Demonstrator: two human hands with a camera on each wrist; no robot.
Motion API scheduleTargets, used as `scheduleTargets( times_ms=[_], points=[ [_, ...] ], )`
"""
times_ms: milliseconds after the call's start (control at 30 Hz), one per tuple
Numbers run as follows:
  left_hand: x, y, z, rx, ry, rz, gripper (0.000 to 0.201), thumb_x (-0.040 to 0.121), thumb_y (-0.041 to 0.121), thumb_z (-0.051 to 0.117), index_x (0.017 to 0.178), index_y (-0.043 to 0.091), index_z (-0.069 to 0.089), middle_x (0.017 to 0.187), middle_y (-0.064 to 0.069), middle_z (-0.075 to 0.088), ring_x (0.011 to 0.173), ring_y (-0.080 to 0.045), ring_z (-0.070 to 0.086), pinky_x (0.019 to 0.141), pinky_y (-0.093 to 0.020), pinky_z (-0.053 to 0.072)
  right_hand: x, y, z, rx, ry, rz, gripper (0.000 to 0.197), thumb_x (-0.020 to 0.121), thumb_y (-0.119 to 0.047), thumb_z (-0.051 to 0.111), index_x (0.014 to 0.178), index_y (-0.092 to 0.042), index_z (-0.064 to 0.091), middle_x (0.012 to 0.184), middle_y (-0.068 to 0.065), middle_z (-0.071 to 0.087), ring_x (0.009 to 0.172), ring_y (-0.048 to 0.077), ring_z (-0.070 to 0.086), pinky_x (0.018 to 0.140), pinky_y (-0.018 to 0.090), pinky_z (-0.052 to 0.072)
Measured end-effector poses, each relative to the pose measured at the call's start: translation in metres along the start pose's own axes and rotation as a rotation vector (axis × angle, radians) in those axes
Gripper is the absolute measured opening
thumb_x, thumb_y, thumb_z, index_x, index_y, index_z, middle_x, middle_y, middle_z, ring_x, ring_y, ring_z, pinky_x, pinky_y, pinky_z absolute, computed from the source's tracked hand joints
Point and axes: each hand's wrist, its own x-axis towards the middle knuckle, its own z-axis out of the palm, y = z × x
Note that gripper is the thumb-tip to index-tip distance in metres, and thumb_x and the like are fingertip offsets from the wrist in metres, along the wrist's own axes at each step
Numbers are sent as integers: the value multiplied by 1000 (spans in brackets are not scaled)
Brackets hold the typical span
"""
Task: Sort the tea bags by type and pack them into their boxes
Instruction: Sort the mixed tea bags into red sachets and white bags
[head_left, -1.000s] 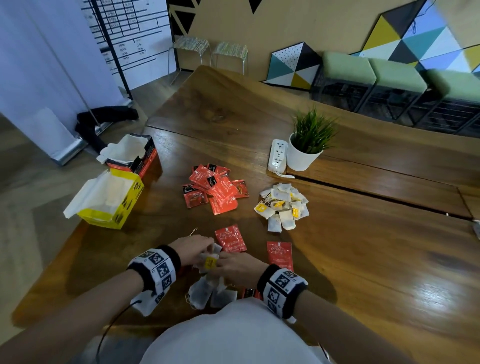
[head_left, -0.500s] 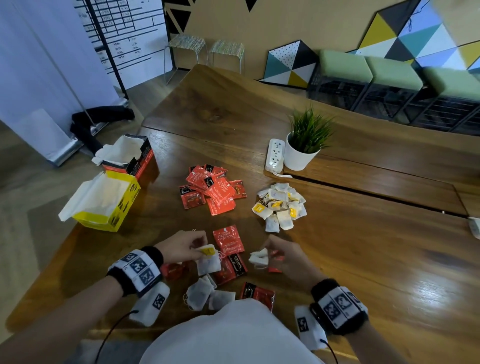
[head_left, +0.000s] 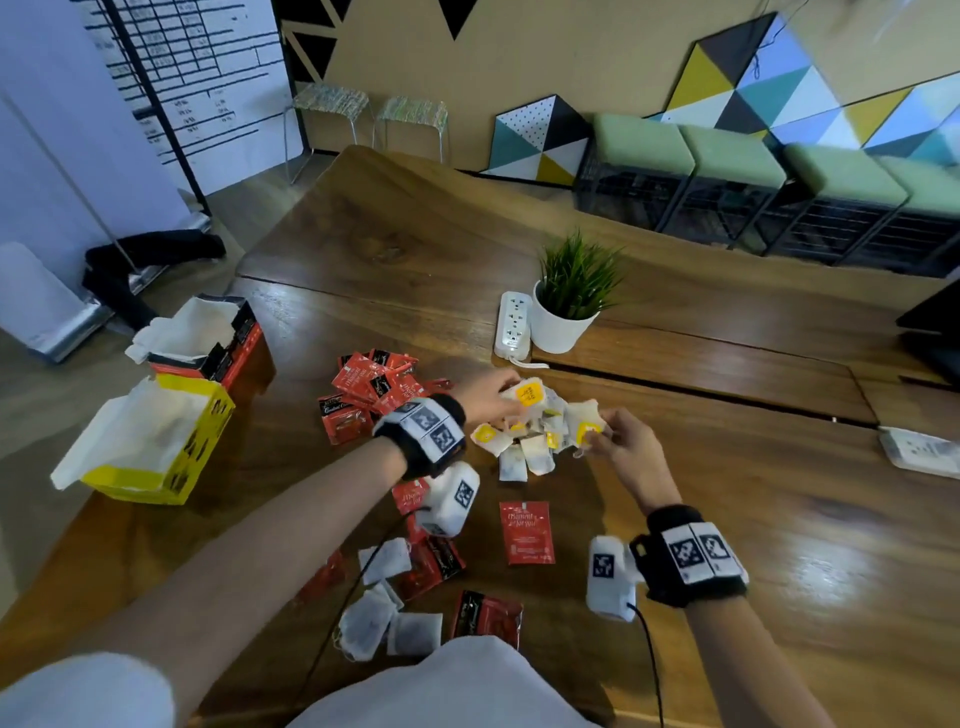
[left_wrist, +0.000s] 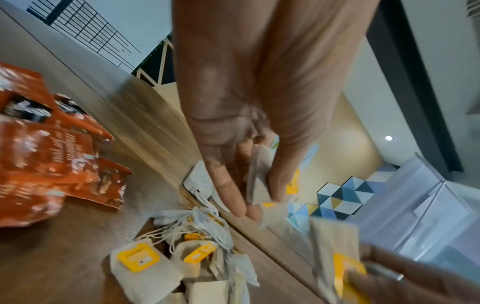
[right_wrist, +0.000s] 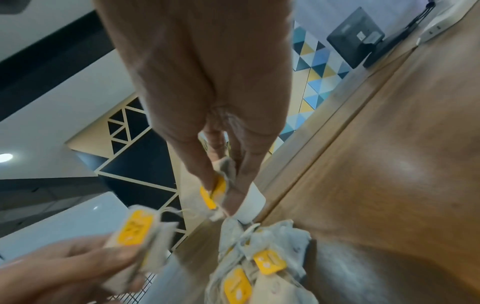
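Observation:
A pile of white tea bags with yellow tags (head_left: 524, 447) lies mid-table. My left hand (head_left: 491, 397) hovers over its far-left side and pinches one yellow-tagged tea bag (head_left: 530, 393), also seen as a tea bag (left_wrist: 259, 174). My right hand (head_left: 621, 439) is at the pile's right side, pinching another yellow-tagged tea bag (head_left: 586, 427), shown close as a tea bag (right_wrist: 215, 191). A heap of red sachets (head_left: 371, 389) lies left of the pile. The open yellow box (head_left: 156, 452) and the open red-and-black box (head_left: 218, 343) stand at the left edge.
Loose red sachets (head_left: 527, 532) and plain white tea bags (head_left: 382, 613) lie near my body. A white potted plant (head_left: 569, 317) and a power strip (head_left: 513, 325) stand just beyond the pile. A white device (head_left: 919, 452) lies at the right edge.
Both hands have moved from the near mixed heap forward to the yellow-tag pile, each carrying a yellow-tagged tea bag. The head view has shifted forward a little.

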Motion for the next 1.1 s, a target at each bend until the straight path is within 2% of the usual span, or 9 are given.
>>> scheduleTargets(
  times_ms=[100, 167, 333, 500, 567, 700, 833, 1000, 1100],
  points=[
    [27, 9, 13, 146, 45, -21, 42, 89, 7, 56, 130, 9, 46, 130, -12, 54, 111, -22, 56, 83, -24, 47, 20, -10, 9, -176, 247, -78, 12, 88, -6, 57, 99, -5, 57, 93, 7, 62, 84, 19, 56, 67, 26, 38],
    [35, 7, 21, 240, 65, 8, 46, 90, 1, 50, 135, 11, 44, 133, -16, 50, 120, -28, 50, 97, -31, 40, 31, -10, 23, -214, 345, -110, 19, 88, -4, 55, 107, 0, 56, 105, 14, 62, 96, 25, 59, 78, 32, 45],
    [31, -16, 24, 382, -11, 92, 61, 90, -8, 40, 142, 23, 38, 131, -17, 43, 121, -31, 44, 98, -29, 33, 35, 1, 66, -620, -137, -6, 35, 90, -2, 46, 124, -4, 46, 128, 20, 46, 118, 37, 46, 93, 41, 40],
    [-15, -79, -3, 378, -23, -20, 55, 89, 2, 52, 137, 27, 41, 141, -12, 39, 125, -26, 45, 107, -40, 39, 8, 10, 49, -713, 2, -187, 46, 90, 1, 42, 135, -10, 38, 133, 14, 43, 119, 30, 44, 95, 41, 43],
    [-37, -108, -6, 473, -88, -133, 46, 88, 12, 57, 132, 20, 46, 138, -8, 43, 123, -23, 47, 104, -38, 41, -15, 16, 49, -823, -83, -269, 43, 94, -6, 41, 137, -13, 35, 131, 9, 44, 117, 25, 47, 91, 37, 45],
    [-60, -126, 13, 617, -78, -252, 63, 80, 41, 67, 129, 12, 40, 134, -6, 40, 123, -23, 42, 97, -40, 44, -45, 32, 68, -898, -255, -61, 63, 85, -38, 62, 135, -17, 30, 131, 4, 42, 122, 22, 42, 91, 38, 45],
    [-61, -120, 41, 695, -22, -225, 75, 68, 37, 78, 124, 9, 38, 129, -9, 43, 122, -26, 41, 99, -39, 41, -49, 37, 87, -847, -223, 13, 69, 78, -33, 71, 131, -12, 32, 127, 8, 44, 122, 26, 41, 95, 40, 44],
    [-62, -112, 25, 468, -42, -217, 52, 80, 27, 70, 122, 5, 49, 124, -14, 51, 121, -28, 45, 97, -34, 36, -48, 37, 92, -654, -250, 28, 64, 77, -12, 72, 129, -10, 34, 125, 13, 44, 119, 30, 46, 97, 42, 44],
    [-76, -102, -4, 251, 46, -205, 62, 82, 26, 68, 135, 5, 44, 139, -12, 47, 130, -26, 42, 105, -33, 33, -48, 41, 80, -616, -308, 61, 52, 79, -11, 71, 123, -9, 45, 127, 11, 43, 116, 26, 48, 98, 34, 44]
  ],
)
